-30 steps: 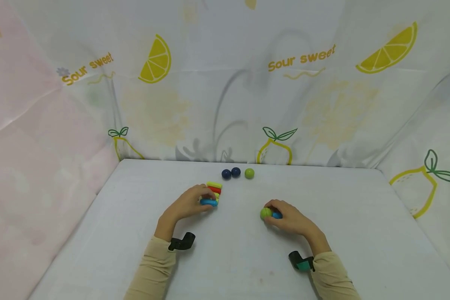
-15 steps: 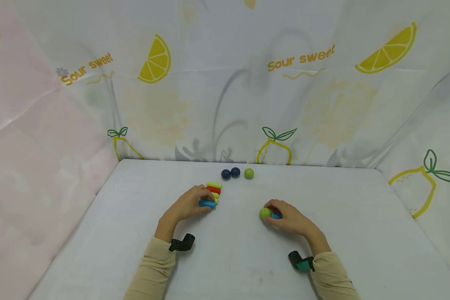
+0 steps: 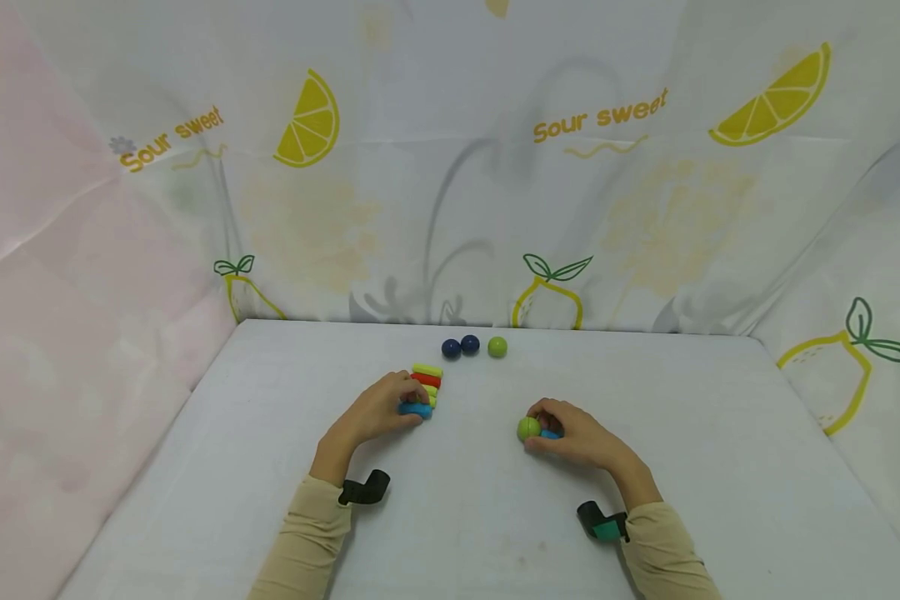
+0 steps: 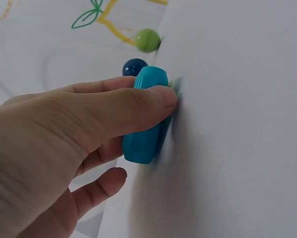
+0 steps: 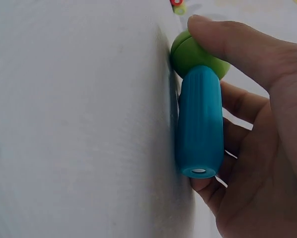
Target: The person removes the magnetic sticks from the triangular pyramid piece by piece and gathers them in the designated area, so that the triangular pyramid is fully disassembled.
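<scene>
My left hand (image 3: 382, 407) pinches a blue ribbed cylinder bead (image 4: 147, 116) between thumb and fingers, at the near end of a row of cylinder beads on the white table. That row shows a red cylinder bead (image 3: 427, 380) and several yellow-green cylinder beads (image 3: 428, 369), partly hidden by my fingers. My right hand (image 3: 576, 435) grips a green round bead (image 5: 188, 53) with the thumb on its near side. Behind the round bead, under my palm, lies another blue cylinder bead (image 5: 200, 121) with a hole in its end. They touch; whether they are joined I cannot tell.
Two dark blue round beads (image 3: 470, 344) and another green round bead (image 3: 497, 347) lie near the far edge of the white table (image 3: 487, 517). A printed cloth (image 3: 435, 192) hangs behind it. Each wrist wears a small black camera mount (image 3: 366, 487).
My left hand has brought its blue cylinder bead slightly nearer, at the row's near end. The right hand, with the green round bead, has hardly moved.
</scene>
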A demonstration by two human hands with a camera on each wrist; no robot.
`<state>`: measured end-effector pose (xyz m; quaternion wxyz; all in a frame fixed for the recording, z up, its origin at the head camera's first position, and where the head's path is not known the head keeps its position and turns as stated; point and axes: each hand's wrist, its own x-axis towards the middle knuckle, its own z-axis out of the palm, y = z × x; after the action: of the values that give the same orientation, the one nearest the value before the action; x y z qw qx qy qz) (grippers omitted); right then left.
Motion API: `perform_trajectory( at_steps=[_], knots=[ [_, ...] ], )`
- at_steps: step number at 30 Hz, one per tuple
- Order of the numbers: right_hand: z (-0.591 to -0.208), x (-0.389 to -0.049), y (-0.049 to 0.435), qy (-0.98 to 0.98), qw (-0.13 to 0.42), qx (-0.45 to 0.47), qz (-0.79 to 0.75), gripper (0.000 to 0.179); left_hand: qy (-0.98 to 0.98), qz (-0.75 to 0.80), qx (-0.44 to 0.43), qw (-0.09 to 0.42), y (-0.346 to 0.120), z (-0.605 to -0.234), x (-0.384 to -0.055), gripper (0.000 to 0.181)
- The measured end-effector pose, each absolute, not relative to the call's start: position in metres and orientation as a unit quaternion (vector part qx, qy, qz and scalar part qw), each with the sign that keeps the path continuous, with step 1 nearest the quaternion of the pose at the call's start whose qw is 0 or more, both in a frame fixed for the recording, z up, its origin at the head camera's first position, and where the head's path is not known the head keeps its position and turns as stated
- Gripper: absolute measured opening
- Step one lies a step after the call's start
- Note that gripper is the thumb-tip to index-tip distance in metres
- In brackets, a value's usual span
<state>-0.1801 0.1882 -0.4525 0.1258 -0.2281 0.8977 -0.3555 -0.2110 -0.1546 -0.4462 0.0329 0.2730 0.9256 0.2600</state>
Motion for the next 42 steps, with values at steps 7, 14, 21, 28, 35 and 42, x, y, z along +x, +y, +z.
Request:
perform_trajectory(
  at_steps=[7, 14, 21, 28, 35, 42],
  knots=[
    [-0.450, -0.181, 0.193, 0.889, 0.134, -0.250, -0.358, 0.037, 0.925, 0.264, 0.273, 0.027, -0.155, -0.446, -0.210, 0.024],
    [-0.448, -0.182, 0.204, 0.879, 0.164, -0.249, -0.373, 0.034, 0.908, 0.308, 0.283, -0.008, -0.150, -0.442, -0.210, 0.030],
    [-0.448, -0.182, 0.208, 0.874, 0.157, -0.253, -0.384, 0.025, 0.877, 0.325, 0.353, 0.028, -0.113, -0.440, -0.206, 0.028],
    [-0.450, -0.183, 0.205, 0.884, 0.131, -0.259, -0.367, 0.019, 0.874, 0.286, 0.381, 0.100, -0.052, -0.447, -0.201, 0.040],
    [-0.453, -0.183, 0.205, 0.885, 0.120, -0.262, -0.365, 0.016, 0.873, 0.277, 0.395, 0.076, -0.023, -0.455, -0.203, 0.041],
    [-0.454, -0.182, 0.203, 0.891, 0.121, -0.247, -0.361, 0.010, 0.874, 0.269, 0.398, 0.071, -0.018, -0.458, -0.205, 0.036]
  ],
)
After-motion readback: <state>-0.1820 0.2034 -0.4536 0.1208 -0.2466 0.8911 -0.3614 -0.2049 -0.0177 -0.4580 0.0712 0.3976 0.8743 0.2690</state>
